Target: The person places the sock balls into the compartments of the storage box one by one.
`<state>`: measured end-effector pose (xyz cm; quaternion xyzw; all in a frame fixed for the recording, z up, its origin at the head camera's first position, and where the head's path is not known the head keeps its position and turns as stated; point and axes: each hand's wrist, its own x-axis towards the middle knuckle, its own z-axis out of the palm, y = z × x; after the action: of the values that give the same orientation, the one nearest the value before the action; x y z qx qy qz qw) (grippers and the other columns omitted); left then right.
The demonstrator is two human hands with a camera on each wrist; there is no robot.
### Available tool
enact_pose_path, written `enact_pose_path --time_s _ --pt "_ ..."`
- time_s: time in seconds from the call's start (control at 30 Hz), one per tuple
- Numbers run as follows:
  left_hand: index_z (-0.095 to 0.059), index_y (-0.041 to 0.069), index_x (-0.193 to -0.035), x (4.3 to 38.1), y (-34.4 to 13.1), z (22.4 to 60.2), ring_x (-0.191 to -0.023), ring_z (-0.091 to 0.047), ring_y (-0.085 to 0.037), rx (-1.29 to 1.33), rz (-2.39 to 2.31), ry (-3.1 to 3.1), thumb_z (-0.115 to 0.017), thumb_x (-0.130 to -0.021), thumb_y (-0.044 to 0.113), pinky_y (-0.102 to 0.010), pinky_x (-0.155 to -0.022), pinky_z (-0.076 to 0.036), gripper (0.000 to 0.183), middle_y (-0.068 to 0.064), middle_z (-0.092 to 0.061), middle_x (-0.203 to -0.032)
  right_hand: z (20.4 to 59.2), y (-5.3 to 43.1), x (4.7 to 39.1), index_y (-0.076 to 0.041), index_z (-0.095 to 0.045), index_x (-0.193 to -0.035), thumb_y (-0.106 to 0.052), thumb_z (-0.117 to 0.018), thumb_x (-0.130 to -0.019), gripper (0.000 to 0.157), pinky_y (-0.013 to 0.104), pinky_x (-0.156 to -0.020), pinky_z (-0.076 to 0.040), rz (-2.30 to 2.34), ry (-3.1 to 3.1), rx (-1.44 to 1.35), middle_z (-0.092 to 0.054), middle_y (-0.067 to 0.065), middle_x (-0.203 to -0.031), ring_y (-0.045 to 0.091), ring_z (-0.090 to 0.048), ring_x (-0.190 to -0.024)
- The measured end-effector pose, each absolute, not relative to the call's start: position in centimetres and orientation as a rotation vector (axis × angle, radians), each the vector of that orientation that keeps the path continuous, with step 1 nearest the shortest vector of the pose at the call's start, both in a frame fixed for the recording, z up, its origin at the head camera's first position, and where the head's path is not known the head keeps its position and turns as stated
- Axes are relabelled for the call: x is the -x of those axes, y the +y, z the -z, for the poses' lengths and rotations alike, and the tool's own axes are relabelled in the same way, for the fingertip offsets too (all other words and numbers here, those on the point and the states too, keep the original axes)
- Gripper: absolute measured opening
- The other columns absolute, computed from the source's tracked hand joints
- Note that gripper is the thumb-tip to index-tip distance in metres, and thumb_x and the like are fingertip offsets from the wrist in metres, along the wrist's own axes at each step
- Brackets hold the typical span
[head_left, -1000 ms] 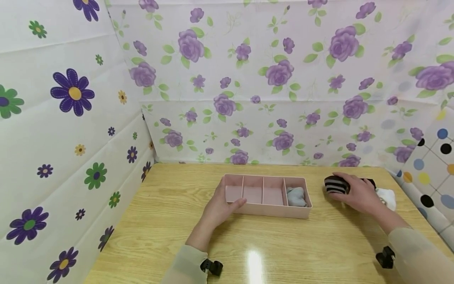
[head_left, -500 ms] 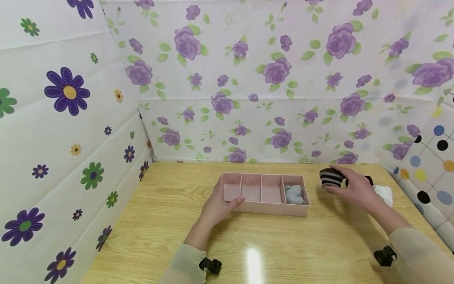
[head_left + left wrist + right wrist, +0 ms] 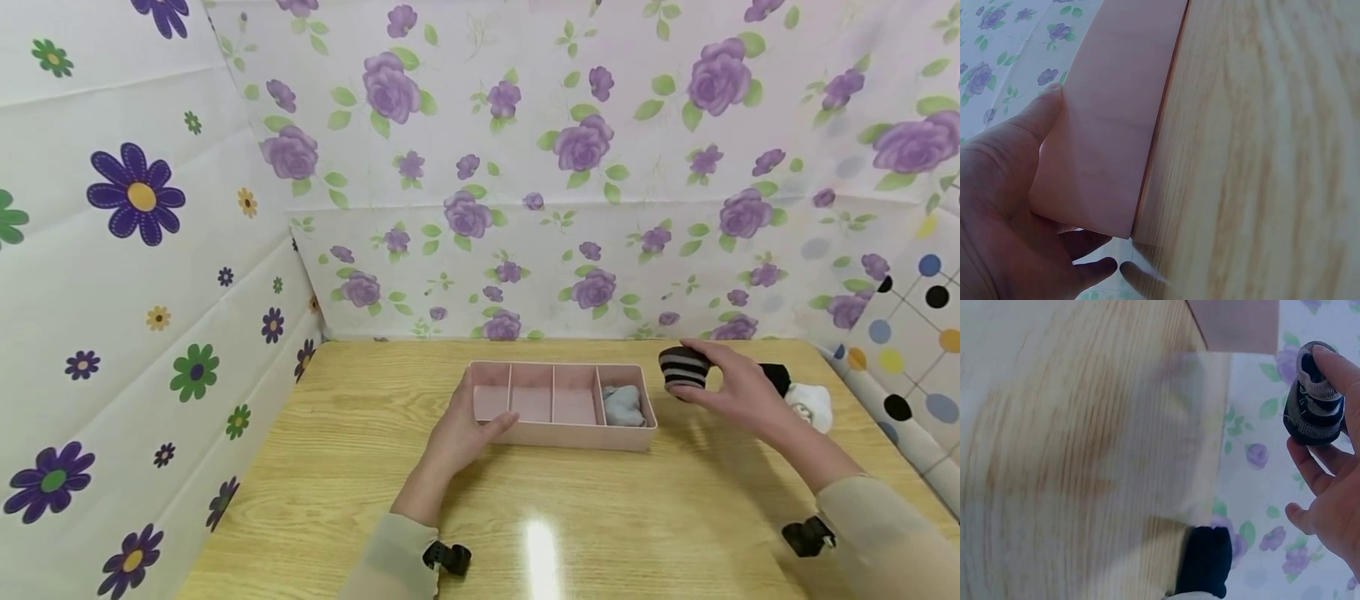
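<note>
My left hand (image 3: 459,429) holds the left end of a pink four-section organizer box (image 3: 577,436), thumb on its front wall and fingers round the end. The left wrist view shows the thumb (image 3: 1047,106) near the box's upper edge. A light grey-blue bundled sock (image 3: 623,406) lies in the rightmost compartment. To the right of the box, my right hand (image 3: 738,390) pinches a rolled black-and-grey striped sock (image 3: 684,368) between thumb and fingers, raised over the table. In the right wrist view, its ribbed striped cloth (image 3: 1315,403) shows between thumb and fingertips.
Behind my right hand, a black bundle of cloth (image 3: 776,377) and a white one (image 3: 812,406) lie near the right side of the wooden table (image 3: 345,475). Flower-printed sheets (image 3: 420,275) stand along the back and left, a dotted sheet (image 3: 918,367) on the right.
My right hand has moved left and slightly up with the striped sock, away from the black and white bundles and closer to the box. The left hand keeps its hold on the box.
</note>
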<state>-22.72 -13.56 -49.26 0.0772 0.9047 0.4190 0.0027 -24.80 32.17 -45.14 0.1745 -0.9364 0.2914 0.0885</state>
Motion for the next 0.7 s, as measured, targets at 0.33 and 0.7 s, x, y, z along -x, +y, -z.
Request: enact_pose_path --time_s 0.33,0.7 --pt "-0.003 0.01 -0.179 22.9 -13.6 49.3 -0.158 -0.036 -0.047 -0.225 -1.313 2.834 -0.078 -0.1 0.058 -0.065 -0.124 -0.037 0.119 -0.02 -0.018 -0.181 44.0 29.8 24.8 -0.012 -0.043 -0.17 -0.041 -0.086 -0.099 0.088 0.074 -0.107 -0.045 -0.972 -2.794 -0.543 -0.049 0.024 -0.165 0.05 -0.049 -0.145" --pt "-0.005 0.01 -0.179 22.8 -13.6 49.2 -0.158 -0.037 -0.047 -0.244 -1.316 2.838 -0.077 -0.1 0.063 -0.065 -0.123 -0.038 0.119 -0.021 -0.02 -0.181 44.2 27.2 24.7 -0.009 -0.043 -0.169 -0.037 -0.084 -0.102 0.084 0.073 -0.109 -0.045 -1.08 -2.79 -0.605 -0.048 0.026 -0.164 0.05 -0.05 -0.143"
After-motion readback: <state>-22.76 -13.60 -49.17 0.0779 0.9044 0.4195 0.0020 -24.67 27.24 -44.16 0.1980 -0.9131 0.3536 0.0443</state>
